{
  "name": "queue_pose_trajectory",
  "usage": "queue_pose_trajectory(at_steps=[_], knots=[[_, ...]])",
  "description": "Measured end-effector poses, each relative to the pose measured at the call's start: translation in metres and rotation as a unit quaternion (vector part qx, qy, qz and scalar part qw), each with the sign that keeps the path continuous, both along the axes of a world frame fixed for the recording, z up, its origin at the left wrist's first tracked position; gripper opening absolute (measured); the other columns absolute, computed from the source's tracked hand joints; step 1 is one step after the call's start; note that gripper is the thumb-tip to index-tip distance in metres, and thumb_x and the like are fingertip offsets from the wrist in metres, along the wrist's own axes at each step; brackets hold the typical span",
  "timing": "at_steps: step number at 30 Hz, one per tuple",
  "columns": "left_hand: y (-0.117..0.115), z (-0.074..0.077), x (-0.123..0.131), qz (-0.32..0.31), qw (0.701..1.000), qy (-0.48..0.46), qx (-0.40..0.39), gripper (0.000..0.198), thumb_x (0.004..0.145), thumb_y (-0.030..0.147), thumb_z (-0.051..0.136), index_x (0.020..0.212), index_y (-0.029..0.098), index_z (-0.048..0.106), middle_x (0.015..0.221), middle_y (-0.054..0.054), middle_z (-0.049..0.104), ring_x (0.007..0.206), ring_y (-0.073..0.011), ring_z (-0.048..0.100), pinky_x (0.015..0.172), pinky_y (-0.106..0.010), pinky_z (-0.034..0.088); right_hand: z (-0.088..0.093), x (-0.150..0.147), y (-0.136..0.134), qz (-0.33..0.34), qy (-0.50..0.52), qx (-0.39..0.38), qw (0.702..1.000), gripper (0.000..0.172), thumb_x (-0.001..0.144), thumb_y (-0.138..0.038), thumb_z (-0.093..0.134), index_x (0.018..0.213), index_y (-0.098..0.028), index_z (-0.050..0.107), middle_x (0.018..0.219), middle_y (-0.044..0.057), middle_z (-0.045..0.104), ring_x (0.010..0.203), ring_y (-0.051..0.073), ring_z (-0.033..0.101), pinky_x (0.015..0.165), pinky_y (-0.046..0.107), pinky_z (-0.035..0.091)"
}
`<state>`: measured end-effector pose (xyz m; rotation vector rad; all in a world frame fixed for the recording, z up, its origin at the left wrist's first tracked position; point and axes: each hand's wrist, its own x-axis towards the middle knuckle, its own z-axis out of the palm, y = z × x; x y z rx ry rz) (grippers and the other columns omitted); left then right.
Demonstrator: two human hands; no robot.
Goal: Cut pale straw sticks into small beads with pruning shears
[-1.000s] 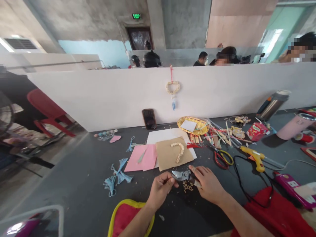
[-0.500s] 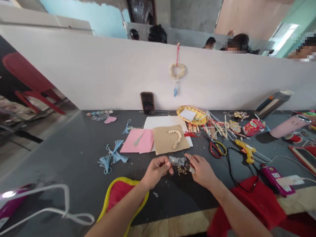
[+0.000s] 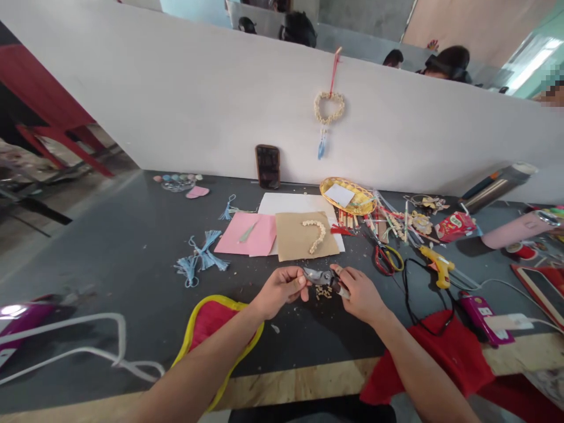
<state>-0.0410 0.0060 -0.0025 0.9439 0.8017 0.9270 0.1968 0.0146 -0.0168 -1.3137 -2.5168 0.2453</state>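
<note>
My right hand (image 3: 360, 294) is closed around the handles of a pair of pruning shears (image 3: 321, 277), whose blades point left. At the blade tips, my left hand (image 3: 285, 288) is pinched; whatever is between its fingers is too small to make out. Below the shears lies a small heap of short cut pieces (image 3: 324, 292) on the dark table. Just beyond my hands, a curved row of pale pieces (image 3: 318, 241) rests on a brown card (image 3: 291, 238). A pink sheet (image 3: 264, 235) with a thin pale strip on it lies to the left.
Blue tassels (image 3: 202, 258) lie at left, near a yellow-edged red cloth (image 3: 211, 320). Scissors (image 3: 388, 258), a yellow glue gun (image 3: 438, 264) and its cable are at right. A basket (image 3: 368, 205) and upright phone (image 3: 268, 166) stand by the white partition (image 3: 198, 106), where a heart ornament (image 3: 329, 108) hangs.
The camera view has tilted slightly, so the table things appear higher in the picture. Both hands keep nearly the same pose at the shears.
</note>
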Motion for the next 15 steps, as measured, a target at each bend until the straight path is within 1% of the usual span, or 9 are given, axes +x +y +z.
queue_pose_trajectory(at_steps=[3, 6, 8, 10, 11, 15], knots=[[0.0001, 0.0011, 0.0014, 0.032, 0.999, 0.031, 0.030, 0.040, 0.077, 0.050, 0.069, 0.068, 0.014, 0.055, 0.059, -0.004, 0.066, 0.040, -0.0034, 0.033, 0.043, -0.020, 0.023, -0.0005, -0.0023, 0.0004, -0.030, -0.003, 0.019, 0.999, 0.048, 0.087, -0.016, 0.045, 0.136, -0.017, 0.048, 0.108, 0.011, 0.063, 0.095, 0.023, 0.057, 0.084, 0.036, 0.048], [0.0005, 0.0016, 0.0017, 0.077, 0.991, 0.082, 0.068, 0.039, 0.074, 0.051, 0.071, 0.074, 0.014, 0.059, 0.068, -0.005, 0.070, 0.048, -0.0067, 0.044, 0.048, -0.020, 0.035, -0.0019, -0.0044, 0.0021, -0.052, 0.001, 0.043, 0.998, 0.051, 0.086, -0.016, 0.047, 0.137, -0.017, 0.047, 0.107, 0.012, 0.063, 0.095, 0.024, 0.057, 0.084, 0.037, 0.047], [0.0007, 0.0009, 0.0013, 0.111, 0.983, 0.121, 0.084, 0.038, 0.072, 0.050, 0.073, 0.077, 0.014, 0.062, 0.069, -0.005, 0.070, 0.051, -0.0084, 0.048, 0.050, -0.021, 0.038, -0.0033, -0.0049, 0.0032, -0.059, 0.007, 0.055, 0.997, 0.053, 0.085, -0.016, 0.047, 0.138, -0.016, 0.046, 0.105, 0.012, 0.063, 0.096, 0.024, 0.057, 0.084, 0.038, 0.047], [0.0005, -0.0002, 0.0006, 0.129, 0.976, 0.148, 0.097, 0.036, 0.073, 0.050, 0.071, 0.073, 0.015, 0.063, 0.067, -0.004, 0.069, 0.049, -0.0080, 0.045, 0.049, -0.021, 0.036, -0.0044, -0.0041, 0.0041, -0.055, 0.014, 0.055, 0.997, 0.055, 0.085, -0.016, 0.047, 0.139, -0.016, 0.044, 0.108, 0.012, 0.062, 0.098, 0.025, 0.056, 0.086, 0.039, 0.047], [0.0003, -0.0006, 0.0002, 0.128, 0.975, 0.150, 0.101, 0.035, 0.075, 0.049, 0.070, 0.072, 0.015, 0.063, 0.066, -0.004, 0.069, 0.047, -0.0075, 0.043, 0.047, -0.021, 0.033, -0.0047, -0.0034, 0.0045, -0.048, 0.018, 0.050, 0.997, 0.056, 0.084, -0.015, 0.047, 0.140, -0.016, 0.043, 0.110, 0.013, 0.062, 0.100, 0.025, 0.055, 0.087, 0.039, 0.047], [-0.0005, 0.0005, -0.0009, 0.084, 0.986, 0.116, 0.084, 0.037, 0.077, 0.050, 0.068, 0.069, 0.014, 0.061, 0.063, -0.005, 0.069, 0.043, -0.0058, 0.035, 0.043, -0.020, 0.024, -0.0037, 0.0006, 0.0057, -0.017, 0.028, 0.015, 0.999, 0.059, 0.083, -0.014, 0.047, 0.142, -0.016, 0.040, 0.116, 0.013, 0.060, 0.105, 0.025, 0.053, 0.090, 0.040, 0.046]])
